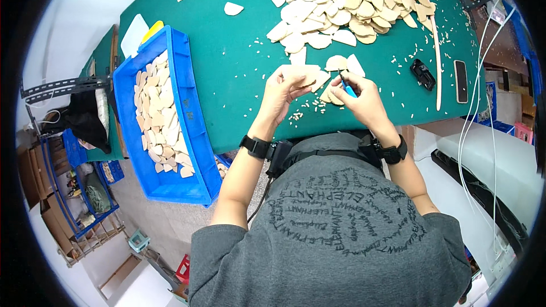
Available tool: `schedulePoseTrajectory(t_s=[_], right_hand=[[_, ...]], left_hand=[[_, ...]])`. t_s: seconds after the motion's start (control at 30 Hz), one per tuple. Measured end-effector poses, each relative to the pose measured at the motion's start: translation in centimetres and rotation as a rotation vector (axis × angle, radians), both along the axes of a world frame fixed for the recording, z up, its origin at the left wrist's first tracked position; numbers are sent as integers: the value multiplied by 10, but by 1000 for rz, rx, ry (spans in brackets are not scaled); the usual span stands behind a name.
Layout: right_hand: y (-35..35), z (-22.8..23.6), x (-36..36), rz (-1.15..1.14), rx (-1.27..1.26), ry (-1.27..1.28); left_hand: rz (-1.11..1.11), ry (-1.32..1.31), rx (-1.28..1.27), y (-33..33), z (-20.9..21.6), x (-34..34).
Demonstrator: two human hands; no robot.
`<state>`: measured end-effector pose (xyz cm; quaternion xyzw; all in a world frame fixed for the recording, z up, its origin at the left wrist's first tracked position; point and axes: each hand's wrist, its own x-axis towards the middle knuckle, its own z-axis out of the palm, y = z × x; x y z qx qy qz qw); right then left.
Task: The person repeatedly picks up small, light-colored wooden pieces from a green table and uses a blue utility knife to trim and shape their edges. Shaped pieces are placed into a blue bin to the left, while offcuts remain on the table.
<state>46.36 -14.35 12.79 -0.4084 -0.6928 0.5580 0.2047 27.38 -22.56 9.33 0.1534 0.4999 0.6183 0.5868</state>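
My left hand (277,96) is closed on a beige flat pad (301,70), pinched between thumb and fingers just above the green table. In my right hand (367,102) is a small blue-handled tool (348,87) with a dark, thin tip; its exact kind is hard to make out. The tip points away from me, close to the loose pads. Several beige pads (336,63) lie on the cloth between and just beyond my hands. Small pale scraps (297,116) are scattered under and beside my left hand.
A big heap of beige pads (335,5) covers the far table. At left, a blue crate (185,96) holds many more. To the right lie a black object (422,74), a phone (461,82) and a long pale strip (438,62). White cables (476,79) hang at far right.
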Motion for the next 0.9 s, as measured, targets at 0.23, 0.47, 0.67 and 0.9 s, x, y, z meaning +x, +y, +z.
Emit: schedulePoseTrajectory(t_s=[0.23,0.47,0.67,0.9], right_hand=[[-8,10,-31,58,132,13],[-11,19,-44,85,241,24],[-12,24,-45,87,249,41],[-12,25,-47,99,290,64]], left_hand=[[125,64,85,-20,56,8],[184,89,116,-27,62,7],[205,121,128,-27,66,6],[200,117,137,-29,66,4]])
